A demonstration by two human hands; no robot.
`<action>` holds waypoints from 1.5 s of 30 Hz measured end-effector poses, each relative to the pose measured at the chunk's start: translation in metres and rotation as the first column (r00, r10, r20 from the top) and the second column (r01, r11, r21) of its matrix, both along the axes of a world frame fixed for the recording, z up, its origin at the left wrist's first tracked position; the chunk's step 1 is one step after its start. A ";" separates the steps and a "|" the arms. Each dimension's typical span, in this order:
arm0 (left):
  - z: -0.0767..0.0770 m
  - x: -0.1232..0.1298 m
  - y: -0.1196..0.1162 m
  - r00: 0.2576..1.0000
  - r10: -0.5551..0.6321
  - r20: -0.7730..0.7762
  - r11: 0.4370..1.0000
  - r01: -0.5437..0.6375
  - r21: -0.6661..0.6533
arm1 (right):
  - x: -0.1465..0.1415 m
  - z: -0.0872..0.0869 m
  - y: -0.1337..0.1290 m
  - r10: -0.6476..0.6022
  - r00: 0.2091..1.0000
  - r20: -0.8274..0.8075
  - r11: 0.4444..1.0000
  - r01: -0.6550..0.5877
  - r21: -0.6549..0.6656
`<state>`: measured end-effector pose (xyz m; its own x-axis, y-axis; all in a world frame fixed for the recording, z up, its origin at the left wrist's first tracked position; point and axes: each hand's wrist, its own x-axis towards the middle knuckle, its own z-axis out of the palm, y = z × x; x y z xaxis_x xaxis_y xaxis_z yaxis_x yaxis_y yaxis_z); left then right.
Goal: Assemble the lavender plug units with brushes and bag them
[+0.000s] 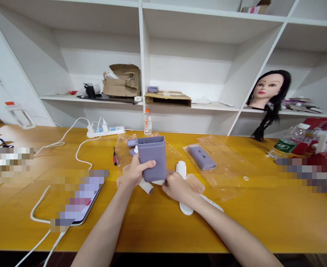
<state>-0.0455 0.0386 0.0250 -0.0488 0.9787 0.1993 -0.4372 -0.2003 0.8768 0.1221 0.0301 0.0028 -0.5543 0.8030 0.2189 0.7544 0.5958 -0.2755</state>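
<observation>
An open-topped purple plastic case (pixel 154 150) stands upright in the air over the table. My left hand (pixel 134 171) is closed around its left side, thumb across the front. Beside its lower right corner, my right hand (pixel 177 187) has its fingers curled together; what they hold, if anything, is hidden. Behind the case a small purple cylindrical part (pixel 132 142) shows. Below it lies a pale tube (pixel 147 187). White ribbed insole-like pieces (pixel 186 208) and a translucent pad (pixel 195 183) lie around my right hand.
A second purple piece (pixel 202 157) lies on clear plastic film to the right. A small red-and-black tool (pixel 115 157), a power strip (pixel 108 131), a small clear bottle (pixel 148 124) and a cabled phone (pixel 88 200) are left and behind. A water bottle (pixel 286 144) stands right.
</observation>
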 end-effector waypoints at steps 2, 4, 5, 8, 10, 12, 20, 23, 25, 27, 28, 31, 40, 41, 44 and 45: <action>0.000 -0.002 0.000 0.997 0.026 0.077 1.000 -0.026 0.001 | 0.008 0.009 0.004 0.021 0.992 -0.121 0.997 -0.029 -0.066; 0.000 -0.003 -0.001 0.988 0.021 0.153 0.999 -0.017 -0.027 | 0.017 0.016 0.010 -0.026 0.968 -0.249 0.986 -0.016 -0.164; 0.000 -0.003 -0.001 0.984 0.006 0.178 0.998 0.005 -0.057 | 0.021 0.019 0.013 -0.082 0.943 -0.323 0.973 0.006 -0.229; 0.001 -0.002 -0.001 0.985 -0.045 0.169 0.984 0.073 -0.163 | 0.033 0.027 0.024 -0.311 0.750 -0.584 0.886 0.007 -0.463; 0.002 0.002 0.000 0.990 -0.074 0.117 0.977 0.096 -0.192 | 0.041 0.029 0.031 -0.455 0.543 -0.706 0.798 -0.104 -0.594; 0.002 0.007 0.000 0.990 -0.122 0.075 0.966 0.135 -0.220 | 0.047 0.030 0.037 -0.554 0.384 -0.739 0.726 -0.213 -0.654; -0.002 0.029 -0.005 0.948 -0.255 0.190 0.847 0.314 -0.429 | 0.055 0.030 0.041 -0.618 0.246 -0.746 0.638 -0.396 -0.660; -0.002 0.027 -0.005 0.933 -0.263 0.245 0.837 0.347 -0.423 | 0.055 0.037 0.036 -0.608 0.221 -0.763 0.641 -0.430 -0.636; -0.001 0.026 -0.004 0.909 -0.295 0.294 0.849 0.390 -0.357 | 0.056 0.041 0.033 -0.591 0.213 -0.778 0.650 -0.444 -0.616; -0.002 0.025 -0.003 0.875 -0.350 0.333 0.839 0.451 -0.303 | 0.058 0.042 0.032 -0.572 0.214 -0.792 0.658 -0.457 -0.599; -0.003 0.026 -0.002 0.861 -0.371 0.347 0.831 0.474 -0.290 | 0.059 0.042 0.033 -0.567 0.217 -0.794 0.657 -0.461 -0.596; -0.009 0.028 -0.001 0.839 -0.386 0.382 0.814 0.505 -0.287 | 0.061 0.040 0.034 -0.576 0.227 -0.785 0.640 -0.472 -0.606; -0.017 0.038 -0.006 0.796 -0.355 0.491 0.828 0.511 -0.230 | 0.052 0.029 0.032 -0.459 0.486 -0.743 0.728 -0.273 -0.629; -0.016 0.038 -0.006 0.797 -0.343 0.497 0.843 0.494 -0.211 | 0.050 0.027 0.030 -0.423 0.559 -0.713 0.764 -0.202 -0.612; -0.015 0.035 -0.004 0.798 -0.312 0.515 0.888 0.438 -0.140 | 0.038 0.019 0.018 -0.271 0.833 -0.482 0.893 0.030 -0.450; -0.015 0.034 -0.003 0.798 -0.303 0.521 0.900 0.419 -0.120 | 0.032 0.016 0.012 -0.224 0.911 -0.346 0.926 0.088 -0.367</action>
